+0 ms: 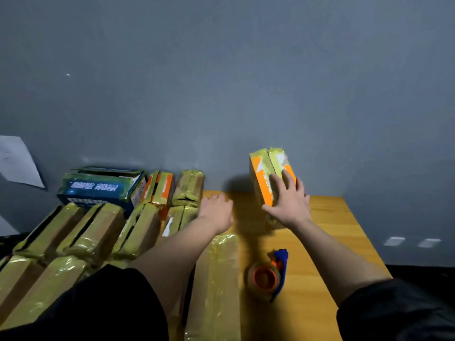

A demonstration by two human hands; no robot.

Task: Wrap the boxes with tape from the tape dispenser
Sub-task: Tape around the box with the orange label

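A person's right hand (288, 200) gripped an orange box (264, 178) partly wrapped in tape, fingers spread over its near face and thumb at its lower corner, holding it upright near the desk's (327, 217) far edge. The left hand (216, 210) lay flat with straight fingers beside stacked taped boxes (98, 232) at the desk's left edge. The tape dispenser (269, 274) sat near the front, between the forearms.
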